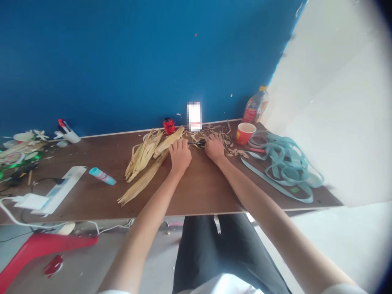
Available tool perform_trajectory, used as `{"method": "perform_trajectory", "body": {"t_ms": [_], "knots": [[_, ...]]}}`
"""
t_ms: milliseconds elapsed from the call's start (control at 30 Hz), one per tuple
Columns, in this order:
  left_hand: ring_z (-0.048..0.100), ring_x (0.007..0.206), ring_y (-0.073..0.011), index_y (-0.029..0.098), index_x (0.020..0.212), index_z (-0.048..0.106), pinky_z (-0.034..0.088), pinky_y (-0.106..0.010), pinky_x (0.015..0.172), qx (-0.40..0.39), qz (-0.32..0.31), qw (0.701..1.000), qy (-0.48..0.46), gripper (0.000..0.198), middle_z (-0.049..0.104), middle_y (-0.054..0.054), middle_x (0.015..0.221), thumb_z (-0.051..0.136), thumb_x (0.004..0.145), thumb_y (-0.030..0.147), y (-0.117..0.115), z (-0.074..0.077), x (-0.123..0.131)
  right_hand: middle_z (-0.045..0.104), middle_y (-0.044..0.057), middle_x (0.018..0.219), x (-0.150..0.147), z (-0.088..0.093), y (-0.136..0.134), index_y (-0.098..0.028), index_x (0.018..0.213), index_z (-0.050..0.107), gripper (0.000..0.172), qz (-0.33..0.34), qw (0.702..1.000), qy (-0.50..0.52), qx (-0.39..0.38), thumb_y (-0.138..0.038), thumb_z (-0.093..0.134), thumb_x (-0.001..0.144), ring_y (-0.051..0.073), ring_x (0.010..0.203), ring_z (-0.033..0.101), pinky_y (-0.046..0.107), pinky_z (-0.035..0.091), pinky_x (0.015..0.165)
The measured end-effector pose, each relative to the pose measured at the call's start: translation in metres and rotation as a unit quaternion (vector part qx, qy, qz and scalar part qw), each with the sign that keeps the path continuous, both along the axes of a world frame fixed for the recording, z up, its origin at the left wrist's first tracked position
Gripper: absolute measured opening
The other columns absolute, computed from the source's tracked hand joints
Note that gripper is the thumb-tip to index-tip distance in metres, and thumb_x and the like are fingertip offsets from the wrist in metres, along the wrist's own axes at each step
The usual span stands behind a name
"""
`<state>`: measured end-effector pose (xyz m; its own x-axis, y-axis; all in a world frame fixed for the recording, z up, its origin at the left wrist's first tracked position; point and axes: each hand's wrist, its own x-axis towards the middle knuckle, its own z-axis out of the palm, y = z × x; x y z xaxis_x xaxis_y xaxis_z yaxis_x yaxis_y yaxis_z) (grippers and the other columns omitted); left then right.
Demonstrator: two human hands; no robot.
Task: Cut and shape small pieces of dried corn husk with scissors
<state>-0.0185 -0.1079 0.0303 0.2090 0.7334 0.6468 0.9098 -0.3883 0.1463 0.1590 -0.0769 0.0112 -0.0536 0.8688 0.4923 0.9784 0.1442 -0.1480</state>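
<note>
My left hand [180,154] rests at the middle of the table with its fingers curled down, right beside the pale dried corn husks [143,157]. What its fingers hold, if anything, is hidden. My right hand [214,147] is bent over a litter of husk scraps [230,141], its fingers closed near a small dark object [199,143] lying in the gap between both hands. The kind of that object is too small to make out. One long husk strip [142,183] lies flat to the left, pointing toward the table's front edge.
Behind my hands stand a red spool-like item [168,126] and a blurred white card [194,116]. A paper cup [245,133], bottle [256,105] and tangled blue ribbon [288,163] lie right. Leftward are a glue stick [103,176], power strip [63,190] and pen cup [72,136].
</note>
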Motion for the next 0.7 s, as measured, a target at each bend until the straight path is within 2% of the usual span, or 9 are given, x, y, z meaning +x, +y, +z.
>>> {"method": "perform_trajectory", "body": {"t_ms": [67,133,167,233,300,400,467,567,700], "knots": [[0.049,0.114,-0.0308,0.015,0.111,0.060,0.032,-0.046,0.097,-0.021,-0.078,0.991,0.106,0.033,0.059,-0.016,0.118,0.038,0.085,0.012,-0.008,0.002,-0.008,0.059,0.016,0.106,0.000,0.000,-0.002,-0.013,0.103,0.064,0.029,-0.015,1.000,0.000,-0.006,-0.013,0.041,0.085,0.030,0.103,0.047,0.040,0.034,0.086],[0.049,0.114,-0.0308,0.016,0.113,0.059,0.033,-0.045,0.097,-0.032,-0.090,0.982,0.160,0.034,0.059,-0.017,0.119,0.039,0.085,0.014,-0.016,0.005,-0.019,0.060,0.017,0.104,-0.001,0.000,-0.003,-0.011,0.102,0.064,0.028,-0.037,0.999,0.005,-0.010,-0.013,0.042,0.084,0.031,0.104,0.047,0.041,0.034,0.086],[0.050,0.113,-0.0313,0.015,0.114,0.059,0.034,-0.045,0.095,-0.036,-0.065,0.983,0.170,0.035,0.058,-0.017,0.119,0.038,0.086,0.015,-0.019,0.006,-0.025,0.060,0.018,0.104,-0.002,0.001,-0.003,-0.011,0.103,0.064,0.028,-0.046,0.999,0.007,-0.008,-0.013,0.043,0.084,0.031,0.104,0.047,0.041,0.034,0.086],[0.050,0.110,-0.0332,0.012,0.117,0.056,0.035,-0.046,0.091,-0.051,0.023,0.983,0.172,0.036,0.057,-0.020,0.117,0.036,0.087,0.017,-0.028,0.010,-0.040,0.060,0.018,0.105,-0.004,0.001,-0.003,-0.010,0.103,0.063,0.028,-0.048,0.999,0.006,0.001,-0.013,0.043,0.084,0.032,0.105,0.046,0.041,0.035,0.088],[0.050,0.108,-0.0355,0.010,0.117,0.055,0.037,-0.047,0.088,-0.075,0.108,0.977,0.168,0.036,0.057,-0.021,0.115,0.039,0.088,0.023,-0.037,0.014,-0.056,0.060,0.017,0.108,-0.006,0.002,-0.003,-0.012,0.105,0.063,0.029,-0.015,1.000,-0.008,0.007,-0.013,0.043,0.085,0.031,0.107,0.046,0.041,0.035,0.089],[0.050,0.106,-0.0373,0.006,0.114,0.055,0.038,-0.048,0.087,-0.113,0.182,0.960,0.178,0.038,0.057,-0.022,0.111,0.042,0.087,0.030,-0.048,0.018,-0.081,0.059,0.016,0.112,-0.009,0.002,-0.001,-0.013,0.107,0.061,0.029,0.035,0.999,-0.026,-0.009,-0.013,0.043,0.085,0.030,0.107,0.047,0.039,0.036,0.089],[0.051,0.106,-0.0377,0.006,0.110,0.057,0.038,-0.049,0.088,-0.126,0.203,0.952,0.191,0.036,0.058,-0.023,0.107,0.042,0.087,0.030,-0.053,0.018,-0.095,0.058,0.016,0.113,-0.009,0.001,0.002,-0.013,0.109,0.059,0.029,0.034,0.999,-0.012,-0.025,-0.013,0.042,0.086,0.029,0.105,0.048,0.037,0.037,0.087],[0.055,0.099,-0.0363,0.008,0.109,0.059,0.041,-0.048,0.084,-0.154,0.194,0.949,0.197,0.033,0.061,-0.020,0.099,0.036,0.089,0.021,-0.057,0.017,-0.104,0.058,0.017,0.113,-0.007,-0.001,0.005,-0.011,0.111,0.058,0.030,0.027,0.999,0.009,-0.034,-0.011,0.040,0.087,0.027,0.104,0.049,0.034,0.038,0.086],[0.058,0.094,-0.0344,0.010,0.125,0.051,0.045,-0.044,0.078,-0.158,0.177,0.955,0.176,0.040,0.062,-0.020,0.100,0.034,0.090,0.022,-0.055,0.024,-0.092,0.058,0.016,0.116,-0.006,-0.001,0.006,-0.012,0.115,0.058,0.037,0.057,0.998,-0.013,-0.032,-0.005,0.040,0.084,0.028,0.108,0.048,0.035,0.036,0.091]]}}
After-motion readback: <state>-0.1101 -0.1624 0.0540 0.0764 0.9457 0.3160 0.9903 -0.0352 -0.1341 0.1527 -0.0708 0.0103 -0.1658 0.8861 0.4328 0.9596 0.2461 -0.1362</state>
